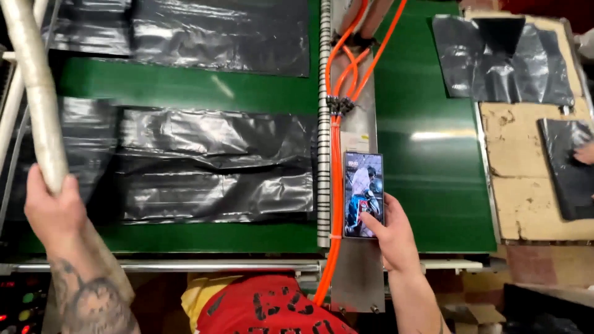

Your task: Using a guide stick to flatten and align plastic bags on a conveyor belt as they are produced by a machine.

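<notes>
1. The phone (363, 195) lies flat on a narrow metal plate (359, 124) between the two green belts, screen lit, just beside a bundle of orange cables (336, 161).
2. The right hand (390, 232) rests at the phone's lower right corner, thumb pressed onto the screen, the other fingers curled loosely under the edge; not clamped on it.
3. Over on the other side, the left hand (52, 207) is up high, fingers wrapped tight round the lower end of a long pale roll (37, 86) that slants up to the top left corner.
4. On the green belt (185, 89) sit flat black plastic bags (216, 164), wrinkled and glossy, one batch in the middle and another at the top.
5. Far right, more black bags (507, 59) lie on a worn cardboard sheet (520, 161), and another person's hand (585, 153) touches one at the frame's edge.
6. At the bottom, the person's red garment (266, 309) fills the centre.
</notes>
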